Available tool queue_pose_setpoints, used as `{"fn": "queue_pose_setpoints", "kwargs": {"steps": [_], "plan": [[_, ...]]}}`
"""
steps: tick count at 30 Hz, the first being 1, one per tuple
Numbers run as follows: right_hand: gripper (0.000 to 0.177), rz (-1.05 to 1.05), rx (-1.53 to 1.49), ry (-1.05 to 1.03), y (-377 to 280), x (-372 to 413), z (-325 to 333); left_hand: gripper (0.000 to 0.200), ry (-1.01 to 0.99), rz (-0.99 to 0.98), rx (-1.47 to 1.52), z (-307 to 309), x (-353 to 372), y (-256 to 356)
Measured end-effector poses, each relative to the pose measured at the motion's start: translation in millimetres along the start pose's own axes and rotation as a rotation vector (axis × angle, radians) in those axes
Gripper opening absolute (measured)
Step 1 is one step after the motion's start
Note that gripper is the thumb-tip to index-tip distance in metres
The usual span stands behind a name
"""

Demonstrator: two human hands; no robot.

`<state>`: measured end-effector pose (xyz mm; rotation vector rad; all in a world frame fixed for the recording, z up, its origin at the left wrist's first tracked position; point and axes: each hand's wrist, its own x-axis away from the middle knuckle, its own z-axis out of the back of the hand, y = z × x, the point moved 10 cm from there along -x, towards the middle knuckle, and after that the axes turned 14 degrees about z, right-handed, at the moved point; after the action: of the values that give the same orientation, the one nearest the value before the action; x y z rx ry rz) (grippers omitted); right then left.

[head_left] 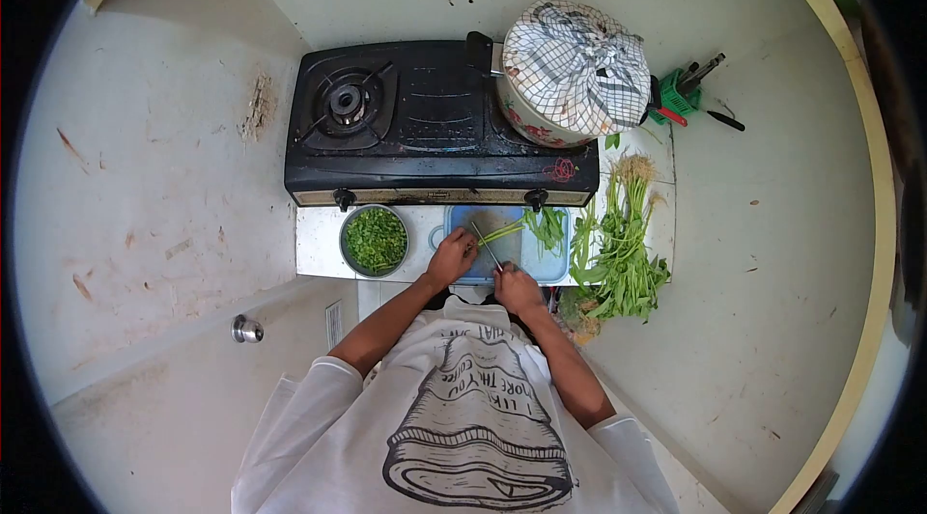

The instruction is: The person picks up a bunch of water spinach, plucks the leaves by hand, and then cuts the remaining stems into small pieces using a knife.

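Note:
My right hand (519, 288) is closed round the handle of a knife (486, 243), whose thin blade slants up and left over a blue cutting board (554, 269). Close to the blade, my left hand (454, 257) has its fingers curled on the end of some green stems (503, 231). Those stems lie across the board and lead right to flat green leaves (548, 228). Left of the board stands a round bowl (345, 257) filled with chopped greens (375, 240).
A bunch of leafy greens with roots (626, 249) lies right of the board. Behind is a black two-burner stove (439, 118), bearing a large pot (541, 133) under a checked cloth (576, 60). A green utensil basket (674, 101) stands at the back right.

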<state>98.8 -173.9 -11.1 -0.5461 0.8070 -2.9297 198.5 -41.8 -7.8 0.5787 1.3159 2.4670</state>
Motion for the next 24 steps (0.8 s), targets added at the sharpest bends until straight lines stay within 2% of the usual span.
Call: {"fn": "queue_pose_setpoints", "kwargs": {"steps": [4, 10, 19, 24], "plan": [[0.037, -0.022, 0.005, 0.028, -9, -15, -2, 0.012, -0.029, -0.044, -0.035, 3, 1, 6], [0.042, -0.07, -0.006, 0.044, -6, -5, -11, 0.021, -0.072, -0.092, -0.146, 6, -2, 6], [0.047, -0.05, -0.084, -0.064, 10, 30, -25, 0.026, -0.081, -0.209, -0.369, 12, 0, 19], [0.047, -0.067, -0.238, 0.054, 3, 51, -15, 0.031, -0.052, -0.261, -0.463, 3, 0, 16]]}}
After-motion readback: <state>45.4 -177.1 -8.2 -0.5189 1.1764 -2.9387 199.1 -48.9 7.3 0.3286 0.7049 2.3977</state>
